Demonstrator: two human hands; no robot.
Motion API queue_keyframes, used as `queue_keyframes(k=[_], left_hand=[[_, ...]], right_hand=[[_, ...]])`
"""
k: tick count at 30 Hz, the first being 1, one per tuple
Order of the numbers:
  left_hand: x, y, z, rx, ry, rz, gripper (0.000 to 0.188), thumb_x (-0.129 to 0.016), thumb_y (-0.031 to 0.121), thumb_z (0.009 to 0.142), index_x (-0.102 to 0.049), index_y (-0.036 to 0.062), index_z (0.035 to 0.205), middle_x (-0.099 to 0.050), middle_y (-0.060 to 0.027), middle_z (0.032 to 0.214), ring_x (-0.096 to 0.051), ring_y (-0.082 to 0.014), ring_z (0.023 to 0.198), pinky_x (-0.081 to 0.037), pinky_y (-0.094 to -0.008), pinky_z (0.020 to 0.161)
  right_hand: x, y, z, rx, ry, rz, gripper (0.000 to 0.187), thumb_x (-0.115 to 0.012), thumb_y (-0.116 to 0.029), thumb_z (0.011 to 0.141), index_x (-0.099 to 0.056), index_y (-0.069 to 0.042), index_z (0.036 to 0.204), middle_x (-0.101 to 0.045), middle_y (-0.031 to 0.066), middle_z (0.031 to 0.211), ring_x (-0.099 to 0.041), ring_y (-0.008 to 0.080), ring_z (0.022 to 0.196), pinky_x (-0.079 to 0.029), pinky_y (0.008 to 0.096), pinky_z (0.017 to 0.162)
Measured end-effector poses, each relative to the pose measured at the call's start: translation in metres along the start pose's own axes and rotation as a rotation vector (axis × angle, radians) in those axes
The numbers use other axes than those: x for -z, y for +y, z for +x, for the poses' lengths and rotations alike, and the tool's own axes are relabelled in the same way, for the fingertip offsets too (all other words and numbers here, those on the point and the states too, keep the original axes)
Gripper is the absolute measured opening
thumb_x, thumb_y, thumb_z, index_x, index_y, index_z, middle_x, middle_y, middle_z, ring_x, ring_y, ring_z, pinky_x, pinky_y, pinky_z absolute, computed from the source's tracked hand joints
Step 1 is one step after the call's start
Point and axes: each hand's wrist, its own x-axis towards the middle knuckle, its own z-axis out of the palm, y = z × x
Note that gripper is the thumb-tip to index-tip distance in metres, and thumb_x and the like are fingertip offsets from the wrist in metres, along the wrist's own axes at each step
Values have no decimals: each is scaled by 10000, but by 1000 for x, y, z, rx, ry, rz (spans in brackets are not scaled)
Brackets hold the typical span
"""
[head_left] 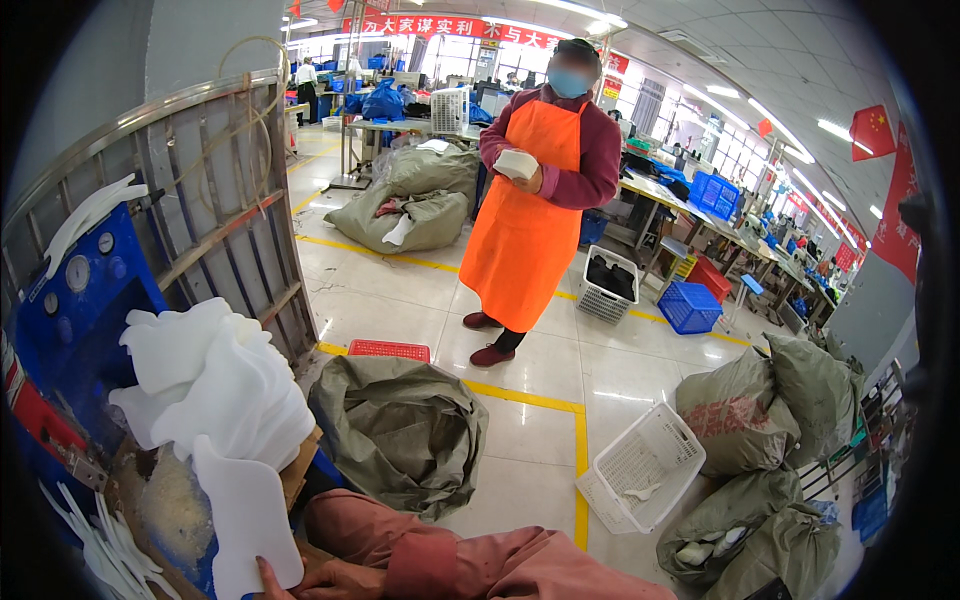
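Note:
At the bottom edge my right hand (345,577) is partly cut off, coming out of a dusty-red sleeve. It grips the lower end of a white shaped sheet (237,515), a finger lying over its face. This sheet has rounded corners and a narrower waist, and it leans against a thick stack of similar white pieces (215,375). Thin white strips (105,545) stand in a bundle at the lower left. Beside them lies a heap of pale crumbs (178,510). My left hand does not show.
A blue machine with gauges (85,275) stands left. An open grey-green sack (400,440) lies ahead, a white crate (643,468) to the right, with stuffed sacks (740,415) beyond. A person in an orange apron (535,200) stands facing me, holding white pieces.

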Motion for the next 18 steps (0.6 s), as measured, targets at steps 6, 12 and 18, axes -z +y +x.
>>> queue_keyframes(k=[6, 12, 18], left_hand=[[0, -1, 3, 30, -31, -34, 587, -614, 380, 1045, -495, 58, 1522, -661, -173, 1292, -656, -282, 1134, -530, -372, 956], [2, -1, 6, 67, -74, -77, 589, -614, 383, 1046, -495, 59, 1524, -662, -174, 1295, -654, -279, 1142, -526, -373, 967], [5, 0, 8, 111, -120, -121, 592, -614, 386, 1047, -495, 61, 1526, -662, -174, 1299, -652, -276, 1149, -521, -374, 979]], right_hand=[[1, -1, -2, 20, 5, -29, 336, -558, -271, 1095, -705, -28, 1274, -691, 50, 915, -638, 140, 788, -546, 300, 697], [2, 1, -1, 24, -5, 0, 333, -558, -261, 1095, -705, -23, 1277, -698, 59, 922, -644, 143, 793, -552, 302, 708], [3, 1, 0, 22, -34, 14, 329, -559, -256, 1098, -708, -18, 1269, -702, 63, 936, -641, 144, 789, -554, 307, 712]])
